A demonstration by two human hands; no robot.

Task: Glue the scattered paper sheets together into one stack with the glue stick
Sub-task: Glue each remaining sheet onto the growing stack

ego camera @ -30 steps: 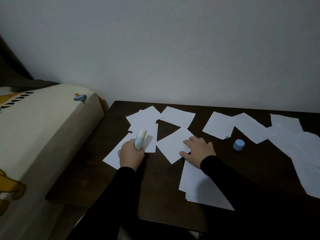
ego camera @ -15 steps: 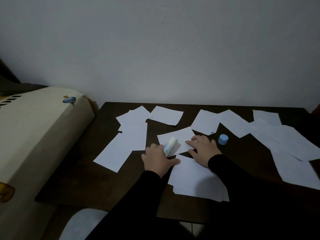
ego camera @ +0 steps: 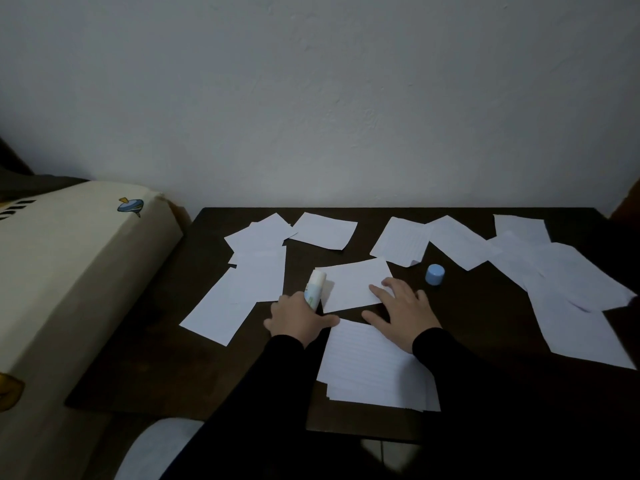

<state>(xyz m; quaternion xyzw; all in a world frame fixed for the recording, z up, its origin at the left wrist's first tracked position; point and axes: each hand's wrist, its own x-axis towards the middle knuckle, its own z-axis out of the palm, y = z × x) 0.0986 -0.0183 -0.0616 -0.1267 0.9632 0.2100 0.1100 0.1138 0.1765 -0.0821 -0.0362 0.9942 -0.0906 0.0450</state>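
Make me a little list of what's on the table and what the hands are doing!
left hand: left hand holds the glue stick, its top pointing away from the person
right hand: right hand lies flat, fingers on the small sheet
cap: blue cap is off, standing on the table right of the small sheet
stack: lined stack lies near the person, under the right wrist
loose sheets: more white sheets spread left, far and right
beside table: cream bedding on the left
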